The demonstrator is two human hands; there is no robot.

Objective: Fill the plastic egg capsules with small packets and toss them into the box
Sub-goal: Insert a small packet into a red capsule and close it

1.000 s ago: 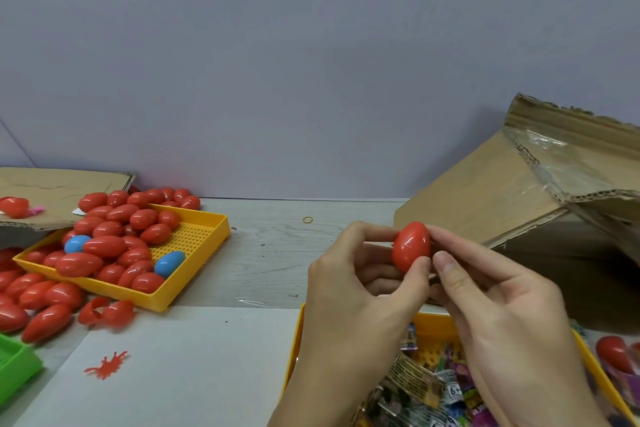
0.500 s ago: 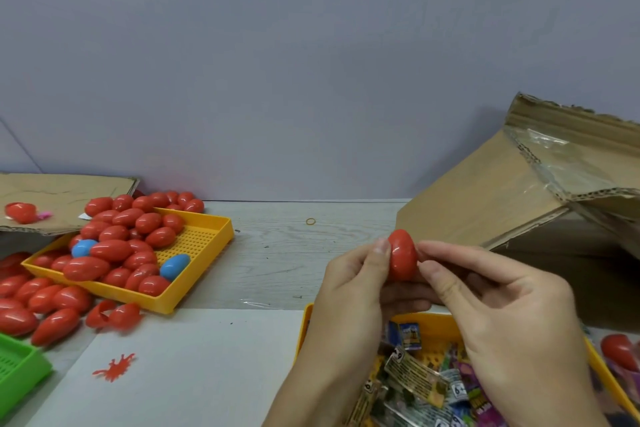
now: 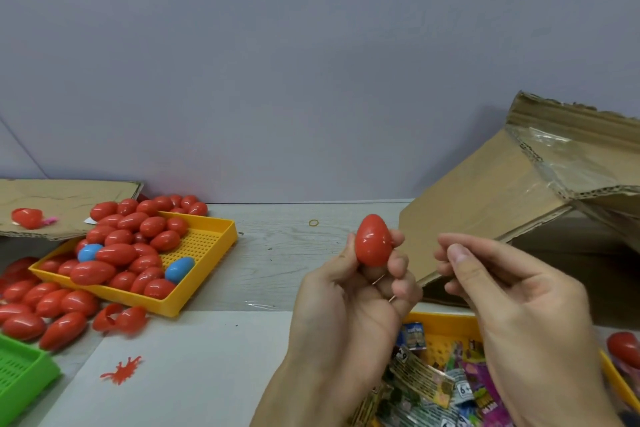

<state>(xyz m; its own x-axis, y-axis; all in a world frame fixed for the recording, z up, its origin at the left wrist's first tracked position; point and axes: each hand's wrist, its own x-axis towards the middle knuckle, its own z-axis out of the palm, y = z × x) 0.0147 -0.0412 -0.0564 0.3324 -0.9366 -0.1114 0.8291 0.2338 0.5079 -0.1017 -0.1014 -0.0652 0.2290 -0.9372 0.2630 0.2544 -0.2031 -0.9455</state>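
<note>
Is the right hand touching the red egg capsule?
No, only the left hand holds the red egg capsule; the right hand is apart from it.

Two bare hands and forearms enter from the bottom edge — no gloves, no sleeves, no watch or bracelet in view. The left hand [image 3: 349,291] shows short, trimmed nails and a small dark mark near the base of the thumb. The right hand [image 3: 512,308] shows its thumbnail — short, pale and unpainted. The rings, if any, cannot be told; the fingers that show look plain.
</note>
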